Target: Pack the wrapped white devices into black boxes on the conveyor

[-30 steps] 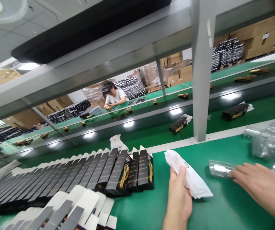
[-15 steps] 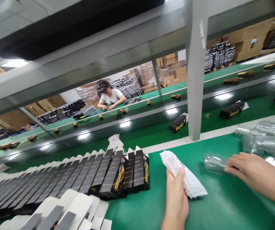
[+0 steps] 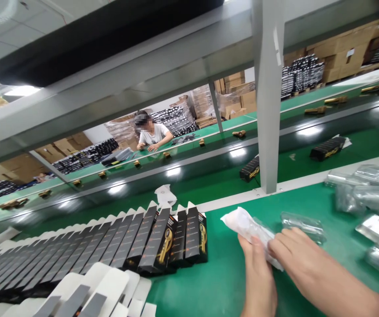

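My left hand [image 3: 258,268] is closed around a white wrapped packet [image 3: 240,220], which lies slantwise above the green tabletop. My right hand [image 3: 291,253] is closed at the packet's lower right end, its fingertips partly hidden. Along the packet's upper side shows a clear plastic packet [image 3: 262,225], pinched by the right hand as far as I can see; its contents cannot be made out. Just behind the right hand, another clear plastic packet [image 3: 304,226] rests on the table.
A long row of black printed boxes [image 3: 156,242] with flaps up stands at left, white-flapped cartons [image 3: 106,281] before it. Clear packets [image 3: 374,193] are heaped at right. A metal post [image 3: 268,97] rises at the table's edge. Beyond, belts carry boxes and brass-coloured parts; a person [image 3: 152,134] works opposite.
My right hand has moved left from the clear packets to the white packet, bringing clear plastic against it. My left hand has shifted slightly right. Boxes on the near belt have moved right.
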`<control>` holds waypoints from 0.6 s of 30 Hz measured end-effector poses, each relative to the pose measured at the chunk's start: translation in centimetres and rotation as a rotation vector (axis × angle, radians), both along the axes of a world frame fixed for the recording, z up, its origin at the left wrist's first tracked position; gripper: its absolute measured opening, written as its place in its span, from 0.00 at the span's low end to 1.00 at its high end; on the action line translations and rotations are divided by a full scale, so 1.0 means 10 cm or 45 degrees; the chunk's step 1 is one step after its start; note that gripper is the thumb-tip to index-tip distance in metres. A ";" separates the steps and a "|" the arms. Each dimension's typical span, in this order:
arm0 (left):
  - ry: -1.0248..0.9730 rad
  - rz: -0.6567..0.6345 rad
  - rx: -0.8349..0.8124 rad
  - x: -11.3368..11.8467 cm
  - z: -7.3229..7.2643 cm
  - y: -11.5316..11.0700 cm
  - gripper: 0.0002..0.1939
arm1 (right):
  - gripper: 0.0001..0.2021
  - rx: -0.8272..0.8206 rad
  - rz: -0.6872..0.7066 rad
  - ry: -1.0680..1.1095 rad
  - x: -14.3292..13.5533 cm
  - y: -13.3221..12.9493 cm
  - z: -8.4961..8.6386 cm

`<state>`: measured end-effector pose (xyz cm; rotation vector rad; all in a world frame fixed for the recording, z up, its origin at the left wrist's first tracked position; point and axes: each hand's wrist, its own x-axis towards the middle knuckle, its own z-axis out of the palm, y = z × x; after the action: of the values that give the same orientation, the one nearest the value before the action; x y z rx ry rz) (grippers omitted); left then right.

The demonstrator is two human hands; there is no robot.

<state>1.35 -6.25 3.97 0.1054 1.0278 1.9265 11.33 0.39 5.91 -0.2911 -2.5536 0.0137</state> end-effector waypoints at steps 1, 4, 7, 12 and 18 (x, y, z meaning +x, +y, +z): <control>0.034 -0.017 0.006 0.03 0.00 -0.01 0.44 | 0.13 0.026 -0.005 0.001 -0.05 -0.06 -0.05; 0.085 -0.044 -0.010 0.06 0.02 -0.02 0.44 | 0.17 0.114 -0.016 -0.001 -0.07 -0.12 -0.18; 0.140 -0.053 -0.046 0.04 0.03 -0.02 0.41 | 0.19 0.098 0.015 0.033 -0.01 -0.09 -0.25; 0.188 -0.072 -0.046 0.00 0.05 -0.01 0.35 | 0.11 -0.245 0.103 -0.022 0.10 0.05 -0.23; -0.042 -0.149 0.173 -0.01 0.04 -0.01 0.27 | 0.17 -0.625 -0.189 0.181 0.18 0.24 -0.25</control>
<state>1.22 -6.31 4.42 0.2059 0.8498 1.8842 13.15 2.75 3.44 -0.6402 -2.3497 0.5885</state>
